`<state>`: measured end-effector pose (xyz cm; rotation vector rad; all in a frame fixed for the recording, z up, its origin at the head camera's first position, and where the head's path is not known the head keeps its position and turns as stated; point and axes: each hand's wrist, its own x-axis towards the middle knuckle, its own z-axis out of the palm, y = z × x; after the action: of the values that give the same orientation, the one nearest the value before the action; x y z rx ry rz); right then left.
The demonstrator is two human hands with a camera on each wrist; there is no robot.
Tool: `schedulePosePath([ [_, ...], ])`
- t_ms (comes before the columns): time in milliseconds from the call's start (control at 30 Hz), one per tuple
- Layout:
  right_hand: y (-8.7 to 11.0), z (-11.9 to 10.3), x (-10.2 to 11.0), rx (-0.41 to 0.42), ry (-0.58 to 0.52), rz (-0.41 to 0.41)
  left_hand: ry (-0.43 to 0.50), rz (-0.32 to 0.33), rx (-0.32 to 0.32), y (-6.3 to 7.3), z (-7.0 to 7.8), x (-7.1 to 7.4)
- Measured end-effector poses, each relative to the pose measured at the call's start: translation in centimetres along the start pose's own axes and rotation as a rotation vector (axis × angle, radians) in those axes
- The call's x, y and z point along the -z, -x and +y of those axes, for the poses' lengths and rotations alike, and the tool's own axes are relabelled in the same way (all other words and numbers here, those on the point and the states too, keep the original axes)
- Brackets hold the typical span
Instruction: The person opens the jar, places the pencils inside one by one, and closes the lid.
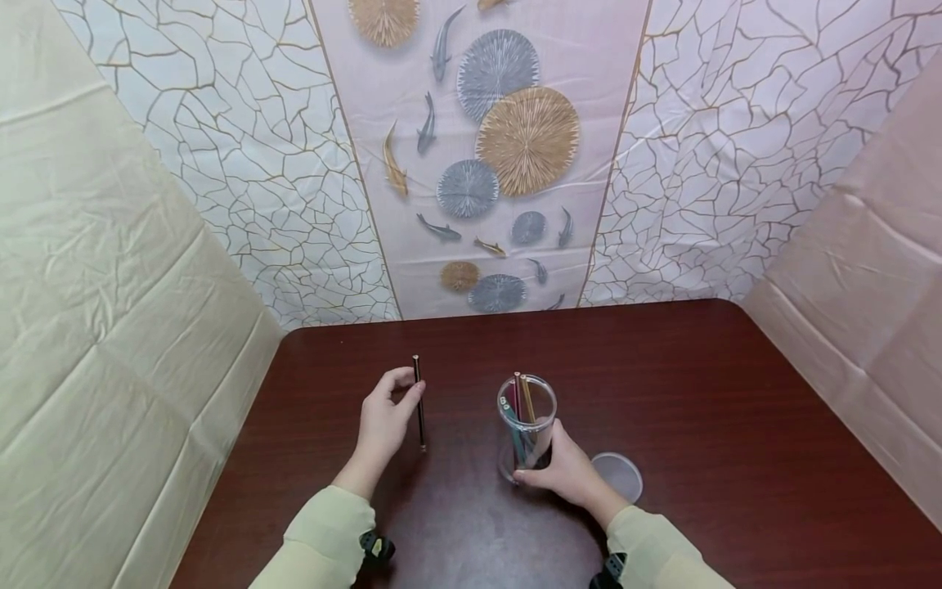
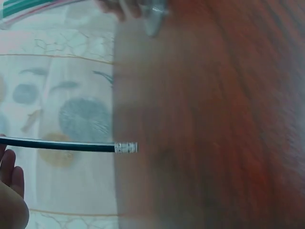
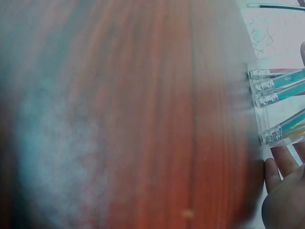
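Upright over the left half of the table is a black pencil (image 1: 420,417), pinched near its upper part by the thumb and fingers of my left hand (image 1: 383,419). In the left wrist view the silver metal band (image 2: 126,147) at the pencil's lower end shows plainly. My right hand (image 1: 565,470) grips a clear cylindrical cup (image 1: 543,409) low on its side. Several pencils (image 1: 527,398) stand inside, leaning toward the cup's left wall. Through the clear wall, the right wrist view shows teal pencils (image 3: 290,82) with silver bands at their lower ends.
A round translucent lid (image 1: 620,476) lies flat on the dark red-brown table (image 1: 699,384), just right of my right hand. Behind the table hangs a patterned cloth (image 1: 471,245), with plain pale cloth (image 1: 132,327) at both sides.
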<state>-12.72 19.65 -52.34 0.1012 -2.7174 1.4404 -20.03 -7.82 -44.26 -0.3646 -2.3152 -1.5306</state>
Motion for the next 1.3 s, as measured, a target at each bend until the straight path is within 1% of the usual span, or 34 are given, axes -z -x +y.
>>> schedulePosePath([
  [133, 0.0, 0.0, 0.0, 0.003, -0.006, -0.003, 0.114, 0.049, 0.039, -0.3, 1.2, 0.2],
  [267, 0.0, 0.0, 0.0, 0.003, -0.002, -0.001, 0.277, 0.062, 0.081, -0.5, 2.1, 0.2],
  [367, 0.0, 0.0, 0.0, 0.002, -0.001, 0.001, 0.404, 0.067, 0.096, -0.6, 2.5, 0.2],
  [500, 0.1, -0.1, 0.0, -0.002, -0.008, 0.0, 0.539, 0.08, 0.109, -0.7, 3.3, 0.3],
  [600, 0.1, -0.1, 0.0, -0.004, -0.01, 0.001, 0.647, 0.092, 0.127, -0.8, 4.2, 0.5],
  [667, 0.1, -0.1, 0.1, -0.005, -0.014, 0.0, 0.736, 0.108, 0.142, -0.9, 5.0, 0.6],
  [767, 0.0, -0.1, 0.1, -0.001, -0.009, 0.0, 0.897, 0.139, 0.16, -1.1, 6.2, 0.9],
  [833, 0.0, -0.1, 0.1, -0.002, -0.006, -0.002, 1.004, 0.151, 0.166, -1.2, 7.0, 1.0],
  [900, 0.1, 0.0, 0.1, -0.003, -0.003, -0.003, 1.087, 0.151, 0.167, -1.2, 7.5, 1.1],
  [967, 0.1, -0.1, 0.1, -0.005, -0.006, -0.006, 1.135, 0.149, 0.17, -1.2, 8.0, 1.1],
  [1067, 0.1, -0.1, 0.1, -0.006, -0.007, -0.007, 1.163, 0.143, 0.174, -1.1, 8.4, 1.0],
  [1167, 0.1, -0.1, 0.1, -0.005, -0.006, -0.006, 1.159, 0.139, 0.171, -1.0, 8.7, 0.8],
  [1300, 0.1, 0.0, 0.1, -0.002, 0.002, -0.002, 1.124, 0.124, 0.164, -0.7, 8.8, 0.3],
])
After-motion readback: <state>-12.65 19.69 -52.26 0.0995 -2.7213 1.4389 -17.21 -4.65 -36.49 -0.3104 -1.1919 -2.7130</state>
